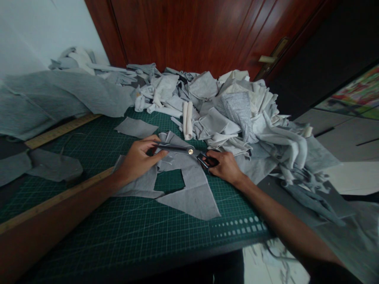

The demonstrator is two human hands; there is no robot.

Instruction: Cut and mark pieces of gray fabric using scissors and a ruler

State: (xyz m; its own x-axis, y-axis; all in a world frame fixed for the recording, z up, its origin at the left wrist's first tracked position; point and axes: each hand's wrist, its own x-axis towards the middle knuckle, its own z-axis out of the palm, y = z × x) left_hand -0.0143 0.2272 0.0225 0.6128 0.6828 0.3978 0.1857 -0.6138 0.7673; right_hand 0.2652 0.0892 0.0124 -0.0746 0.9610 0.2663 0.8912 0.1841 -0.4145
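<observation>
My right hand (223, 165) is closed around the black handles of a pair of scissors (177, 149), whose blades point left and look nearly together. At their far end my left hand (142, 157) is closed, with the blade tips between its thumb and fingers. Whether those fingers also pinch cloth is hidden. Beneath the scissors lie cut grey fabric pieces (194, 193), with a gap between them where the green cutting mat (127, 225) shows. A separate grey fabric scrap (136, 127) lies just beyond my left hand.
A large heap of grey and cream cloth scraps (213, 86) fills the back and right. Grey cloth (65, 90) covers the far left. One wooden ruler (62, 130) lies there, another (74, 185) under my left forearm. A wooden door (183, 31) stands behind.
</observation>
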